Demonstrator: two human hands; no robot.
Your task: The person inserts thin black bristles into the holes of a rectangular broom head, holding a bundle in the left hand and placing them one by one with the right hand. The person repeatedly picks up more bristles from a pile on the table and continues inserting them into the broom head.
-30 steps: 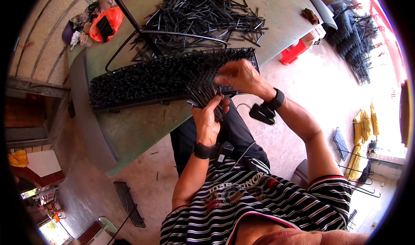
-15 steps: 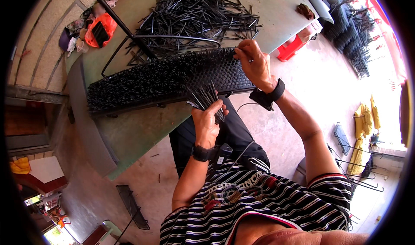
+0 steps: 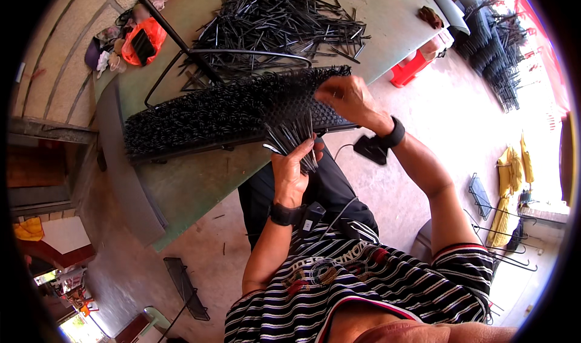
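A long black brush head [image 3: 200, 116] lies along the near edge of the green table. Dense tufts cover most of its length, while a stretch of bare perforated surface [image 3: 296, 110] shows toward its right end. My left hand [image 3: 292, 173] is closed round a fanned bundle of thin black bristle strips [image 3: 295, 138] at the brush head's near side, their tips pointing up over it. Above the right end of the brush head is my right hand [image 3: 354, 103], fingers curled and smeared by motion. Whether it holds a strip cannot be made out.
A loose heap of black strips [image 3: 272, 28] lies on the table [image 3: 387, 16] beyond the brush head. A black metal handle frame [image 3: 175, 37] rises at the left, near an orange bag [image 3: 151, 31]. A red stool [image 3: 408, 71] stands right of the table.
My right hand has drawn back from the far right edge of the brush head, moving nearer and lower. The left hand still grips the bundle in about the same place.
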